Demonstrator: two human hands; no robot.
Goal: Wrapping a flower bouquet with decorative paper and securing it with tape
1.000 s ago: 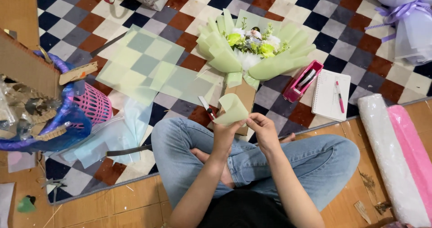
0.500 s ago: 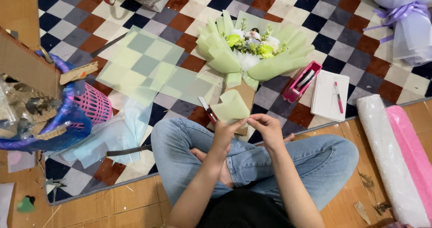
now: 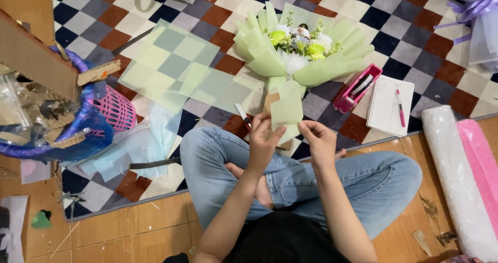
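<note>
I sit cross-legged in blue jeans on a chequered rug. My left hand (image 3: 263, 138) and my right hand (image 3: 317, 139) both pinch a folded pale green sheet of wrapping paper (image 3: 287, 110), held upright in front of my knees. Just beyond it lies a bouquet (image 3: 301, 47) of white and yellow-green flowers wrapped in the same green paper, its brown stem end pointing at me. Scissors (image 3: 243, 116) lie on the rug just left of my left hand.
Loose translucent green sheets (image 3: 176, 71) lie spread to the left. A pink basket (image 3: 116, 110) and a blue bag of scraps (image 3: 62, 133) stand far left. A pink box (image 3: 357, 88), a notebook with a pen (image 3: 386, 106) and white and pink paper rolls (image 3: 467, 174) lie right.
The folded green sheet has been raised and turned more upright between my hands. My fingers have shifted along its lower edge.
</note>
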